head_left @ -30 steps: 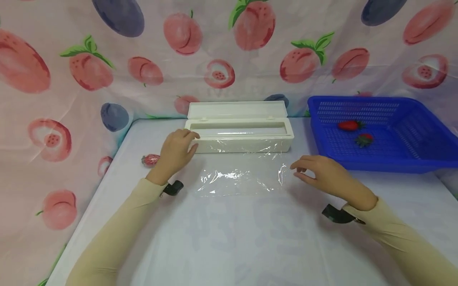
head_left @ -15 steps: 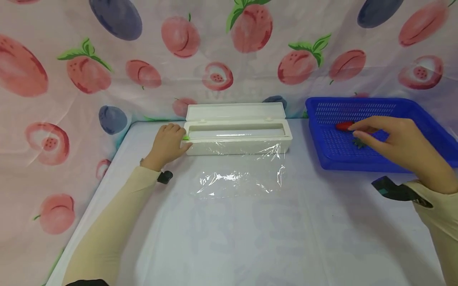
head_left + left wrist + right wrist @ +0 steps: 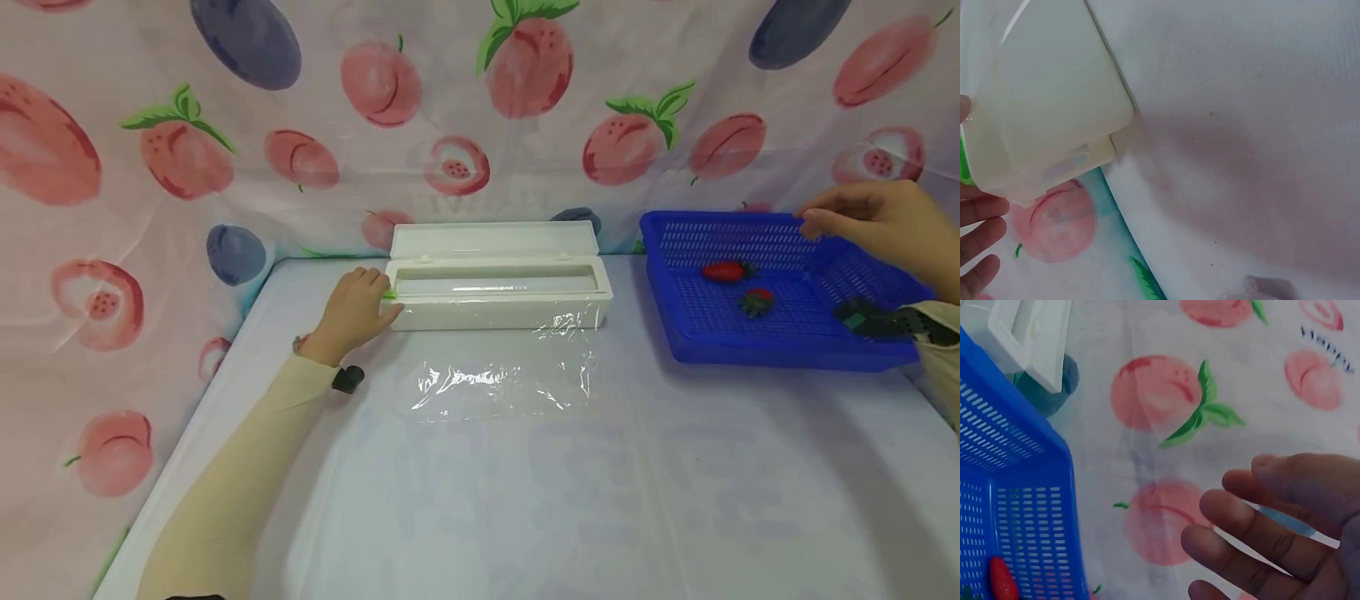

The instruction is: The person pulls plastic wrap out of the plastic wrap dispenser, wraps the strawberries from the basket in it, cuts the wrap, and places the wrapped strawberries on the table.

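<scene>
A white cling film dispenser stands at the back of the table with its lid raised. From it a sheet of clear film hangs over the front and lies on the tabletop. My left hand grips the dispenser's left end, thumb at the front, beside a small green piece. My right hand hovers over the back right of a blue basket, fingers loosely bent, and nothing shows between them in the right wrist view. Inside the basket lie two strawberries, one on its side, another showing its leaves.
The white-covered table meets a fruit-print cloth at the back and left. Basket walls rise below my right hand. A small reddish thing peeks out behind my left wrist, mostly hidden.
My right hand has moved right from beside the film, over the strawberries, to the basket's back right. My left hand has shifted left onto the dispenser's end and then stayed. Both strawberries remain in the basket.
</scene>
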The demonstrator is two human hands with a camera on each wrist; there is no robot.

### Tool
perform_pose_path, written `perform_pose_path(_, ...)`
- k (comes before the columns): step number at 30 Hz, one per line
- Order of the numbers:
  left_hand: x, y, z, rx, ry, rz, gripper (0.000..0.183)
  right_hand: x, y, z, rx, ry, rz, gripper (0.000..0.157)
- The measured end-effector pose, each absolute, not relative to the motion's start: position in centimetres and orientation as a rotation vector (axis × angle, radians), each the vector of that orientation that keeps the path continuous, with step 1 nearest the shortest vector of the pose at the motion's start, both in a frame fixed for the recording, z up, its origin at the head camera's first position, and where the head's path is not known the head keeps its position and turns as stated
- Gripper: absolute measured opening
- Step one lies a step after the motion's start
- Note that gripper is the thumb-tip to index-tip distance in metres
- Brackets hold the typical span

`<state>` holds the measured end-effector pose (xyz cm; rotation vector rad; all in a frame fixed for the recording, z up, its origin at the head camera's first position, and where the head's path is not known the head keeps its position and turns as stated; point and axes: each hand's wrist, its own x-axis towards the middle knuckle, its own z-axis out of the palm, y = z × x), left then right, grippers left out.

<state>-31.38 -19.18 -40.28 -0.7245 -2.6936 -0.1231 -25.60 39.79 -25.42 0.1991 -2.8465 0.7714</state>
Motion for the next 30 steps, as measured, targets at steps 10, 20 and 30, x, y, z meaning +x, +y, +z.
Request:
perform_pose_path(10,-31.5,-19.2,-40.8,-0.706,-2.705,-0.153,0.038,-31.4,42.8,-27.4,0.284,-2.95,1.067,0.016)
perform_pose_path(20,-31.4,-19.4,-40.6,-0.721,-2.676,-0.156,0.036,-34.8,43.6,-31.5,0.194,-3.049,0.995,0.015)
perform_pose_path(30,-31.0,-19.4,-40.9,-0.729,-2.655,-0.162,0.035,-36.4,45.2,-36.4,0.164,-3.112,0.844,0.045)
